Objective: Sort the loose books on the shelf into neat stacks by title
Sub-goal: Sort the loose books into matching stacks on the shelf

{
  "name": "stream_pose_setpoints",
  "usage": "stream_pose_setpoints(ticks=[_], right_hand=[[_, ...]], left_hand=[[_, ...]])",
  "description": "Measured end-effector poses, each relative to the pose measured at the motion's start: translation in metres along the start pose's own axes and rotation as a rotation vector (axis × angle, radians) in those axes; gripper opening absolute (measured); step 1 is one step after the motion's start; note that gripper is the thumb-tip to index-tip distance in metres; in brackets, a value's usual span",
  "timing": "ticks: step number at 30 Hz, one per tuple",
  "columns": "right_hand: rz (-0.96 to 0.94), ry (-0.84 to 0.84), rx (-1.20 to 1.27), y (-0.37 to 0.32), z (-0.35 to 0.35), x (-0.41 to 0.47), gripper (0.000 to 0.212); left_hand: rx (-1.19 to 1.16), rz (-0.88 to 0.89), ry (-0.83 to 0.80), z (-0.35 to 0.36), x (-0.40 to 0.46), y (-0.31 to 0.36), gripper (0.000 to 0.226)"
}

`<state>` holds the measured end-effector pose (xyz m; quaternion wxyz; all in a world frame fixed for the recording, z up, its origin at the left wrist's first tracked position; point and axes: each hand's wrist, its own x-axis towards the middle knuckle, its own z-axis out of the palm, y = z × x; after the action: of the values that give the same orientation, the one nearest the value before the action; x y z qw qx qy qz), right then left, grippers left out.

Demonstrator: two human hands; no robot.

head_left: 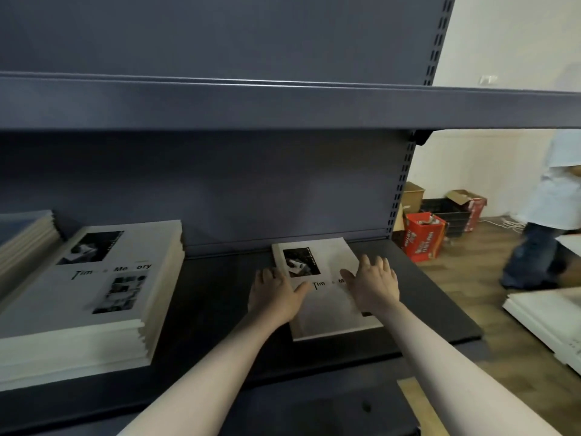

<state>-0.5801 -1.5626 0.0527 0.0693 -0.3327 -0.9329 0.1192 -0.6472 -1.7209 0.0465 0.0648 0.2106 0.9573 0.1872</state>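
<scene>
Red cardboard box [423, 236] on the wood floor — black crates [446, 215] just behind it, a person [550, 209] standing right of it.

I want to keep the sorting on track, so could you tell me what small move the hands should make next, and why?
Probably grip the lone book by its edges and lift it. Both the left hand and right hand rest on it, and its cover seems to match the tall stack at left.
</scene>
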Motion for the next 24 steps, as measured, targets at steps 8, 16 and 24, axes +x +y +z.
stream_pose_setpoints(ticks=[8,16,24], right_hand=[[0.072,-0.086,0.084,0.011,0.015,-0.001,0.067],[0.146,-0.016,0.116,0.009,0.014,0.006,0.07],[0.149,-0.027,0.147,0.003,0.019,0.009,0.085]], left_hand=[[-0.083,-0.131,-0.075,0.017,-0.002,0.018,0.074],[-0.875,-0.416,-0.018,0.005,0.012,0.019,0.046],[-0.782,-0.384,-0.02,0.009,0.013,0.017,0.045]])
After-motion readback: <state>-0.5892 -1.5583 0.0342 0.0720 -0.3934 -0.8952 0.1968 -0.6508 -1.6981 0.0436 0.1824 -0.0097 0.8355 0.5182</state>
